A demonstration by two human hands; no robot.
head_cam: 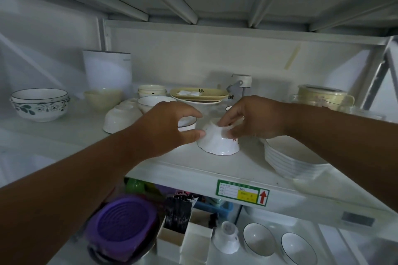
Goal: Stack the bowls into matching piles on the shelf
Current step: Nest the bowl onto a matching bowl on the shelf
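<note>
An upside-down white bowl with a scalloped rim [217, 143] sits near the front of the white shelf [193, 170]. My right hand [254, 117] grips its base from above and the right. My left hand [165, 128] is spread open at its left side, thumb tip touching the bowl. Behind my left hand stands a small dark-rimmed white bowl [187, 123]. A stack of white bowls [286, 160] sits at the front right. Floral bowls [41, 104] are stacked at the far left. Overturned white bowls [120, 117] lie left of centre.
A cream bowl [103, 99], cream cups [151, 90], a yellow dish on a plate [199, 94], a white canister [107, 69], a bottle [240, 86] and a lidded container [323, 95] fill the back. Below are a purple lid [122, 224] and more bowls [258, 239].
</note>
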